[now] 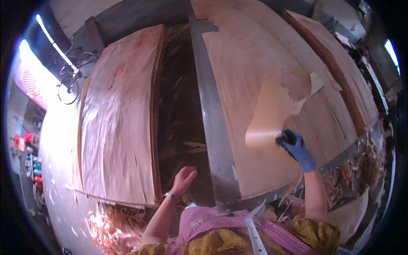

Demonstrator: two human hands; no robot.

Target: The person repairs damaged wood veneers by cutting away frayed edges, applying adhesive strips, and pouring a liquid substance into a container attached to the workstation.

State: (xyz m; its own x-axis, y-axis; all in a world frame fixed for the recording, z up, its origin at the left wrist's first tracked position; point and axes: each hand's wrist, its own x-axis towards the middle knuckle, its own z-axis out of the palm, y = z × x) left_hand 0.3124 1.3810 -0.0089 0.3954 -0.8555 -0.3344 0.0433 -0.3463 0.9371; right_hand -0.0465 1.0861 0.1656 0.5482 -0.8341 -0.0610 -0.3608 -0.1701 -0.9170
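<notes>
My right hand [297,148], in a blue glove with dark fingertips, is closed on the near edge of a thin wood veneer sheet [267,114]. The sheet bends up in a pale curl just left of that hand, and its far right edge is ragged. Beneath it lies a wide stack of veneer [229,106] on a grey surface. My left hand [184,180], bare, hangs over the dark gap between two stacks, loosely open with nothing visible in it. Nearest to it is the corner of the left veneer stack [121,114], which has a wrinkled top sheet.
Another veneer stack [335,63] stands at the far right. Curled veneer scraps [117,229] lie heaped below the left stack, with more scraps [357,170] at the right. A bicycle [68,89] stands by the bright opening. Dark floor [180,110] with loose slivers separates the stacks.
</notes>
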